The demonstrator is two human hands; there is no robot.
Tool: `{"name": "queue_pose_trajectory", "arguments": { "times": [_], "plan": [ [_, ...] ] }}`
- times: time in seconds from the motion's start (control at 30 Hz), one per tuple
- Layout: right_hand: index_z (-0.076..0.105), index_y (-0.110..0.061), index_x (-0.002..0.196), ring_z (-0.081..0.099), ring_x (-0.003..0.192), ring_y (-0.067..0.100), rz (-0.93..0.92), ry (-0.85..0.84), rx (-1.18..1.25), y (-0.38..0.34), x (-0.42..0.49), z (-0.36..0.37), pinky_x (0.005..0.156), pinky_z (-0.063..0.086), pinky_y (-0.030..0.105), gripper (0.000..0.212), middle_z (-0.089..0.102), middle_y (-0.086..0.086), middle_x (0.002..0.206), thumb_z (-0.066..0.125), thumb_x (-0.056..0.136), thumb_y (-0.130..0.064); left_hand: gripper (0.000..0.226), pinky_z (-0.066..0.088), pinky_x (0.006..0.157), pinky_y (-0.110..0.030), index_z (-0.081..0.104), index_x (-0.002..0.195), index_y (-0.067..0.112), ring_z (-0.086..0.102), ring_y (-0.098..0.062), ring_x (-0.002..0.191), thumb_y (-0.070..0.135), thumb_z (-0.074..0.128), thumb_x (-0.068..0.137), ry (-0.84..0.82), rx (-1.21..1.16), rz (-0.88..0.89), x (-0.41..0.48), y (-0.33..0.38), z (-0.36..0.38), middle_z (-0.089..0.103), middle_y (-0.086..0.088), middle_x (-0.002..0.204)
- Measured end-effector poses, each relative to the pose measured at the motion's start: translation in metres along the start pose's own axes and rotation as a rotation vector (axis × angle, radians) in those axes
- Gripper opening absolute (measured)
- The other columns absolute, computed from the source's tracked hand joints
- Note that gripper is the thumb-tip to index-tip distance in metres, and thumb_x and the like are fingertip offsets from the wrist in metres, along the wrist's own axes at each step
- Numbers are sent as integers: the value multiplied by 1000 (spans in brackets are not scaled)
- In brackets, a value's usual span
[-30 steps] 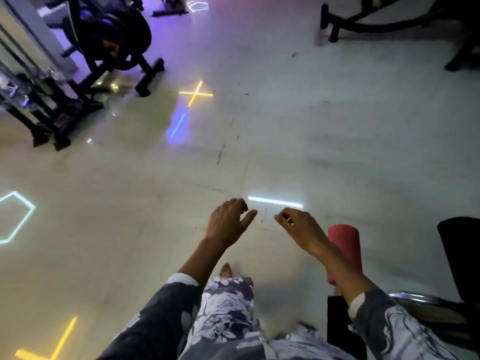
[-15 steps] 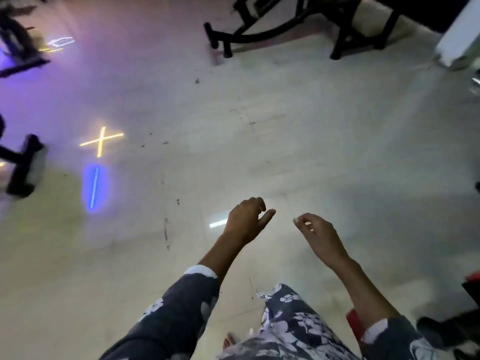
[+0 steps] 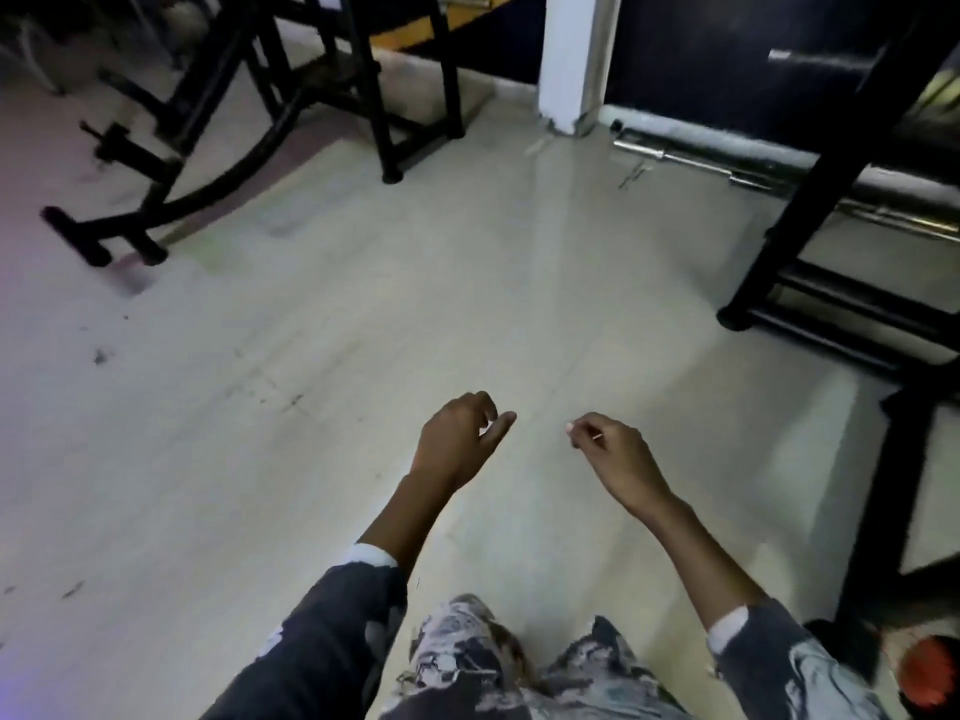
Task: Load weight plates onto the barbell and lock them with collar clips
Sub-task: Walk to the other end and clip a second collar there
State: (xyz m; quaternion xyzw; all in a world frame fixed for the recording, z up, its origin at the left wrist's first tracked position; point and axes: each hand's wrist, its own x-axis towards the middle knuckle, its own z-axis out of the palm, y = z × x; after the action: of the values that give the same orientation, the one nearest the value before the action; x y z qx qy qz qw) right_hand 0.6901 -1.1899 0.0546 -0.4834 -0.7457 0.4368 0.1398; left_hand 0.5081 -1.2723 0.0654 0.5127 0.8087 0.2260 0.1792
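Single head-worn wide-angle view.
Looks forward and down over floor (image 3: 363,407); both forearms close, gym frames far.

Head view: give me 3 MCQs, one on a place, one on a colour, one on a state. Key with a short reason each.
1. Where does the barbell lie?
A. on the floor by the far wall, right of the white pillar
B. across the person's knees
C. in the left hand

2. What colour is the frame at upper left?
A. white
B. black
C. red

3. What are the hands doing?
A. both grip one plate
B. the right hand turns a collar clip
C. the left hand and right hand hang over bare floor, loosely curled, holding neither plate nor clip

Key: 1 A, the chrome bar rests along the dark wall base. 2 B, its tubes are black. 3 C, neither hand touches any equipment.
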Motion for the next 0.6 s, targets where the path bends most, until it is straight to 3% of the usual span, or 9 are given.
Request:
{"name": "queue_pose_trajectory", "arguments": {
  "times": [0.1,0.23,0.6],
  "plan": [
    [61,-18,85,61,82,15,39,54,22,-5,71,-16,59,37,4,22,67,-1,87,50,93,-35,30,39,64,-27,58,84,16,56,-17,80,45,52,91,-25,-4,75,94,9,-3,58,4,82],
    [64,-13,93,62,88,20,81,175,74,-10,187,-44,73,41,24,25,69,4,94,51,93,-34,30,38,63,-27,59,84,15,56,-18,79,44,53,91,-46,-4,215,239,26,1,62,1,84],
    [63,-14,92,61,81,18,230,583,98,-40,446,-205,74,46,28,24,67,0,88,51,92,-35,33,48,78,-32,61,98,13,59,-19,98,44,50,93,-215,20,623,587,165,10,67,-3,103]
  ]
}}
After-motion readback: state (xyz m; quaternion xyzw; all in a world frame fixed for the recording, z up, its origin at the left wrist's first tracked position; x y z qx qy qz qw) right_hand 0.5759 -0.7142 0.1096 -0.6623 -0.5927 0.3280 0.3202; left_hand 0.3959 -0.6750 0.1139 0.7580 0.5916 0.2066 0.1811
